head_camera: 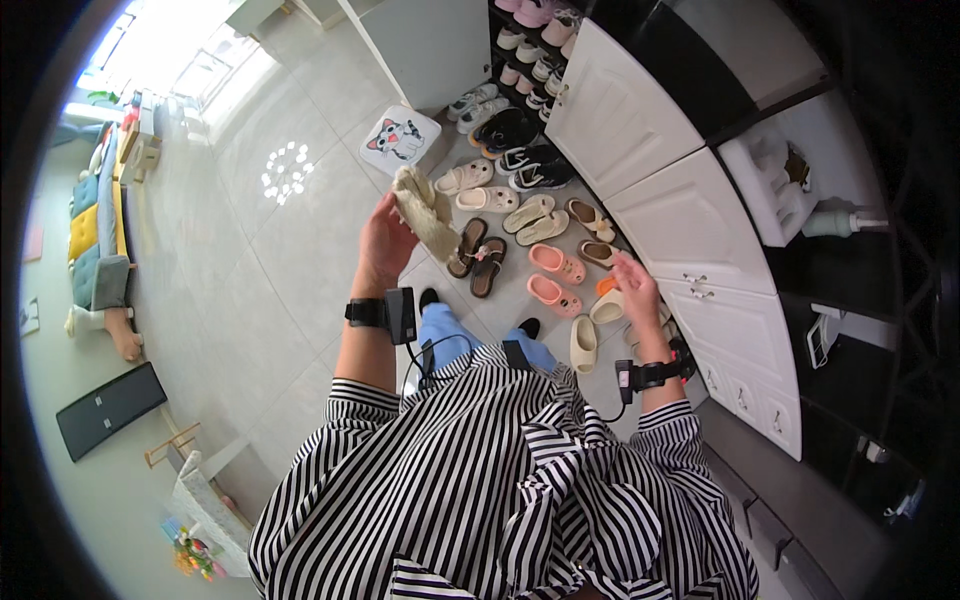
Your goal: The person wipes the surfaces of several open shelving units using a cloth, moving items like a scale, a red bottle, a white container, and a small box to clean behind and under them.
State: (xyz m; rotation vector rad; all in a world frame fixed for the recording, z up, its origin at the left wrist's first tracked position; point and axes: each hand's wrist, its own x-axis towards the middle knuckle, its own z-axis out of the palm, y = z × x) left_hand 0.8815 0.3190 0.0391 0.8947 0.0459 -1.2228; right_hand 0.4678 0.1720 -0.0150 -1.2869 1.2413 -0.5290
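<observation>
My left hand [385, 241] grips a fuzzy beige cloth [424, 211], raised over the shoes; its folds hide part of the grip. Several pairs of footwear stand on the floor before me. Brown thong sandals [489, 268] lie just below the cloth, with cream clogs [487, 199] beyond them. My right hand [637, 291] hovers at the right of the rows, fingers apart, holding nothing that I can see. Close to it are a brown shoe [596, 253], an orange item [606, 285] partly hidden by the fingers, and a cream slide [607, 306]. Pink clogs [553, 294] sit left of it.
A stool with a cartoon cat top [401, 139] stands past my left hand. White cabinet doors [697, 217] line the right side. At the far end, an opened door [435, 52] exposes shoe shelves [529, 56]. Black sneakers [540, 166] stand beside the cabinet.
</observation>
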